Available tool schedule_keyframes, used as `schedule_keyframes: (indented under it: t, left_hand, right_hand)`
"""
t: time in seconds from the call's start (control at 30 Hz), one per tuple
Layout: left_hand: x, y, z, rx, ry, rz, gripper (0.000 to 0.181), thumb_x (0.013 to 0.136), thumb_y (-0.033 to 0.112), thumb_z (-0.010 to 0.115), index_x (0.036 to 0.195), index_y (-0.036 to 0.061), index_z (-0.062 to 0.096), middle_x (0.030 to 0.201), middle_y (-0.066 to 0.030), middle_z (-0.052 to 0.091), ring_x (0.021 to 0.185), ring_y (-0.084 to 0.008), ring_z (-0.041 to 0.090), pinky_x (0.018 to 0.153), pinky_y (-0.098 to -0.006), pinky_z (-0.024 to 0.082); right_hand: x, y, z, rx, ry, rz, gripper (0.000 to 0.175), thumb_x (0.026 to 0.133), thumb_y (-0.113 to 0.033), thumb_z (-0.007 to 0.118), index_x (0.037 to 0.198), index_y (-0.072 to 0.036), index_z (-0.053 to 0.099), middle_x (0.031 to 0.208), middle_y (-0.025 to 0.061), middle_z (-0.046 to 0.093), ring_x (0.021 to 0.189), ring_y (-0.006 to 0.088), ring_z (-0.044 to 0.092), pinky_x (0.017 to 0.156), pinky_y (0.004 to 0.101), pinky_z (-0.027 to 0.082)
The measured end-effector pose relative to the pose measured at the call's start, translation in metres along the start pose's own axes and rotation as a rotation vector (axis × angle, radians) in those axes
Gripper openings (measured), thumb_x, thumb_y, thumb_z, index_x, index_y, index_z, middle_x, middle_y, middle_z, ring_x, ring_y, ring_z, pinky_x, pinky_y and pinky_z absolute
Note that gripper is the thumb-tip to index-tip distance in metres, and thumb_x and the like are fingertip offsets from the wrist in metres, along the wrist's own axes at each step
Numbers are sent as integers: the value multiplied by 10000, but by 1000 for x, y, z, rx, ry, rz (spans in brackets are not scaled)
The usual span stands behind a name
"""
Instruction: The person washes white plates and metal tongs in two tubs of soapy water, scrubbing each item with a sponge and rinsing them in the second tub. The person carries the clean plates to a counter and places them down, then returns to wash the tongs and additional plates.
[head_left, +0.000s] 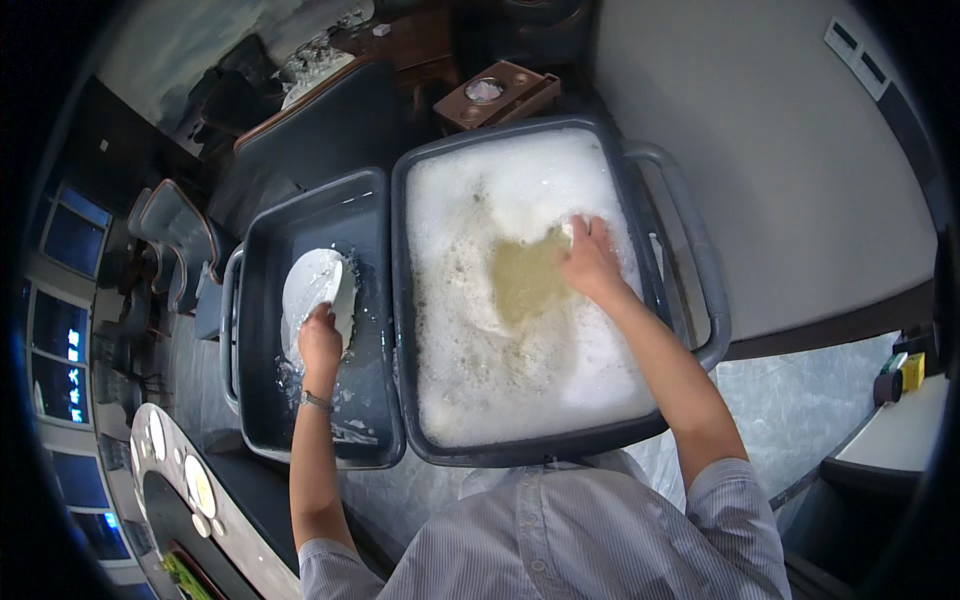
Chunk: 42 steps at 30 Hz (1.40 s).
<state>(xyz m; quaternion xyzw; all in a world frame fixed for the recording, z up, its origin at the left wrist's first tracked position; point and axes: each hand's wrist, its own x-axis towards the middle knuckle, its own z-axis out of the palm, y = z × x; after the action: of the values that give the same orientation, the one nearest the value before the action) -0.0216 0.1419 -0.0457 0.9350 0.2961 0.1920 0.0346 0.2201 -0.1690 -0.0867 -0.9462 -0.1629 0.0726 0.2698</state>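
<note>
My left hand (320, 341) is inside the left grey plastic tub, its fingers closed on the edge of a white dish (334, 289). That dish is tilted over a round white plate (304, 281) on the tub's bottom, with suds around it. My right hand (592, 255) is at the right side of the larger grey tub (402, 315), which is full of white foam (517, 169). Something white shows at its fingertips; whether it is foam or an object I cannot tell. Beside the hand, the foam parts over yellowish cloudy water (529, 277).
Both tubs stand side by side; a grey push handle (705, 277) curves out at the right. Beyond them are a brown box with round openings (499, 94) and a dark bench seat (322, 124). A round table with plates (232, 517) is at lower left, a wall (750, 150) at right.
</note>
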Motion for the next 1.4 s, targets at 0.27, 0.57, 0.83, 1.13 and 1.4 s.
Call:
schedule_keyframes:
  t: [0.27, 0.57, 0.83, 1.13, 1.4]
  left_hand:
    - [52, 150, 97, -585, -410, -28, 284, 792, 132, 601, 991, -69, 579, 864, -133, 643, 769, -167, 609, 677, -298, 489]
    - [88, 181, 168, -406, -610, -109, 219, 747, 114, 547, 906, -34, 579, 841, -169, 607, 704, -275, 591, 577, -359, 461]
    - [52, 211, 99, -1135, -332, -432, 294, 843, 130, 506, 1064, -64, 528, 943, -154, 604, 839, -207, 568, 719, -301, 458]
    - [-4, 152, 9, -1410, -281, -445, 450, 934, 326, 456, 1130, -73, 526, 1020, -78, 582, 933, -119, 515, 815, -241, 406]
    - [-70, 147, -37, -1362, -117, -316, 351, 930, 211, 462, 1196, -16, 492, 1094, -59, 564, 988, -114, 497, 884, -248, 380]
  right_hand:
    - [26, 26, 31, -173, -602, -66, 370, 771, -145, 520, 1109, 5, 535, 1164, 217, 510, 1084, 332, 507, 896, 426, 416]
    - [45, 34, 78, -119, -458, -46, 219, 759, -71, 533, 940, 0, 631, 998, 211, 606, 963, 346, 582, 793, 419, 480]
    - [3, -7, 9, 313, -123, -203, 199, 718, -7, 526, 908, 12, 583, 884, 210, 603, 842, 361, 578, 744, 403, 466]
    - [-74, -109, 28, 747, 7, -775, 429, 824, -125, 512, 1234, -35, 425, 1328, 189, 335, 1200, 378, 360, 983, 463, 314]
    - [-35, -113, 35, 553, 233, -591, 271, 801, -162, 545, 1054, -79, 497, 997, 161, 484, 950, 368, 467, 826, 481, 381]
